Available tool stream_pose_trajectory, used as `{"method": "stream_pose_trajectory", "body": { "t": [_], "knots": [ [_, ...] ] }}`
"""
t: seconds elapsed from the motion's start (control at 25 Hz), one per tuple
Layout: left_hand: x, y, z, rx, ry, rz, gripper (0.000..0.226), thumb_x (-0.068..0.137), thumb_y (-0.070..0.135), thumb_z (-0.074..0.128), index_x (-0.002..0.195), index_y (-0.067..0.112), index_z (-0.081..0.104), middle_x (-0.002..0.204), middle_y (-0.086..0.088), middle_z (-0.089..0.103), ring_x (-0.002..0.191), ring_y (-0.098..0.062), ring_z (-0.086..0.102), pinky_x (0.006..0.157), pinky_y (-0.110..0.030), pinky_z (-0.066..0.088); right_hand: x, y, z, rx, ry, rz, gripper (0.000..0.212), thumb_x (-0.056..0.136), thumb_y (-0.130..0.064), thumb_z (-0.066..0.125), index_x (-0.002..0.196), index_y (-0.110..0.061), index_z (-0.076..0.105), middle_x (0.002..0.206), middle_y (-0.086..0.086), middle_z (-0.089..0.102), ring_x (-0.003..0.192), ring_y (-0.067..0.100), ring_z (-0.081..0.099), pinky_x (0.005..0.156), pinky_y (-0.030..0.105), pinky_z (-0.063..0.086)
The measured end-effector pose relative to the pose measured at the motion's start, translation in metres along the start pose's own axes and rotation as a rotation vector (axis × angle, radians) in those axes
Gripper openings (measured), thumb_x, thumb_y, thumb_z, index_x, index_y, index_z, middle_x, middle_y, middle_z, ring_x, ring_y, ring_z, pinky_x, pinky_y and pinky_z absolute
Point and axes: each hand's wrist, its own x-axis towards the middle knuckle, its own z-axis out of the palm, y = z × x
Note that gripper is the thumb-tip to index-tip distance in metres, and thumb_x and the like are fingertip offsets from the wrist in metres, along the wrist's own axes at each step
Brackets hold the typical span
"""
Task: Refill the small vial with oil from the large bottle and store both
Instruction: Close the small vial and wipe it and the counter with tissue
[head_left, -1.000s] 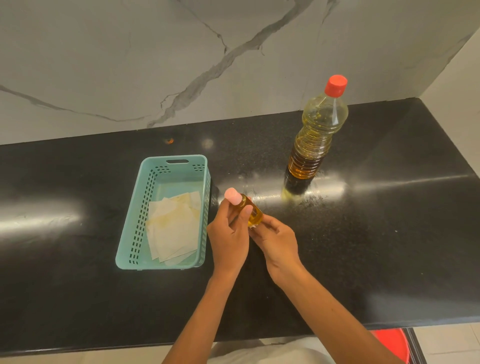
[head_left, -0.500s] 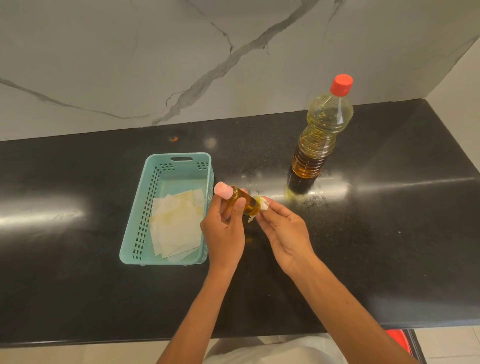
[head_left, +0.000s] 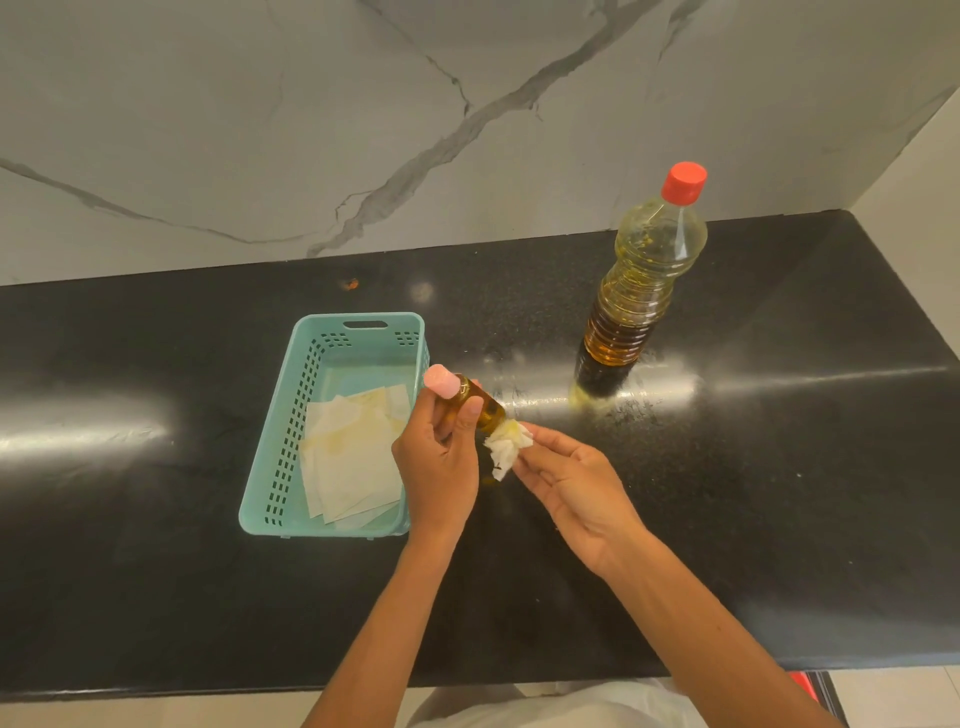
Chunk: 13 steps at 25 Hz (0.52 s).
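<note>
Head view: the left hand (head_left: 439, 460) curls its fingers and thumb round the small vial (head_left: 480, 402), which is tilted above the black countertop (head_left: 779, 447) with its pink cap (head_left: 441, 381) up and to the left. The right hand (head_left: 574, 486) pinches a crumpled white tissue (head_left: 506, 448) at its fingertips, against the vial's lower end. The large oil bottle (head_left: 641, 291), red cap (head_left: 684, 182) on, stands upright further back on the right. Just left of the hands sits a teal basket (head_left: 270, 457) holding oil-stained paper sheets (head_left: 356, 457).
</note>
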Motion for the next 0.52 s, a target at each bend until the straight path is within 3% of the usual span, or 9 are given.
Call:
{"method": "stream_pose_trajectory", "body": {
  "t": [0.08, 0.16, 0.36, 0.52],
  "knots": [
    [0.015, -0.004, 0.007, 0.041, -0.012, 0.007, 0.022, 0.094, 0.03, 0.068, 0.116, 0.029, 0.064, 0.112, 0.018, 0.069, 0.103, 0.004, 0.065, 0.094, -0.012, 0.05, -0.006, 0.001, -0.011, 0.004, 0.008, 0.012, 0.024, 0.093, -0.001, 0.06, 0.114, -0.008, 0.068, 0.109, 0.008, 0.075, 0.104, 0.016, 0.07, 0.086, 0.026, 0.055],
    [0.035, -0.011, 0.02, 0.066, -0.02, 0.008, 0.031, 0.093, 0.023, 0.072, 0.123, 0.016, 0.067, 0.12, 0.007, 0.071, 0.111, -0.004, 0.066, 0.098, -0.02, 0.052, -0.01, 0.005, -0.02, 0.005, 0.035, 0.01, 0.024, 0.092, -0.004, 0.062, 0.115, -0.01, 0.067, 0.109, 0.008, 0.075, 0.103, 0.018, 0.071, 0.085, 0.029, 0.055],
    [0.081, -0.023, 0.058, 0.092, -0.116, 0.006, 0.037, 0.092, 0.02, 0.073, 0.127, 0.012, 0.064, 0.121, -0.001, 0.071, 0.11, -0.008, 0.065, 0.103, -0.032, 0.053, -0.02, 0.015, -0.044, -0.096, 0.145, -0.08, 0.02, 0.094, -0.006, 0.061, 0.11, -0.012, 0.071, 0.108, 0.005, 0.075, 0.104, 0.017, 0.07, 0.089, 0.03, 0.055],
    [0.098, -0.03, 0.078, 0.141, -0.164, 0.025, 0.038, 0.092, 0.018, 0.073, 0.128, 0.012, 0.063, 0.119, 0.0, 0.071, 0.107, -0.005, 0.061, 0.099, -0.023, 0.049, -0.025, 0.015, -0.064, -0.06, 0.204, -0.096, 0.02, 0.094, -0.005, 0.059, 0.108, -0.009, 0.073, 0.107, 0.008, 0.075, 0.105, 0.019, 0.07, 0.093, 0.032, 0.054]
  ]
}}
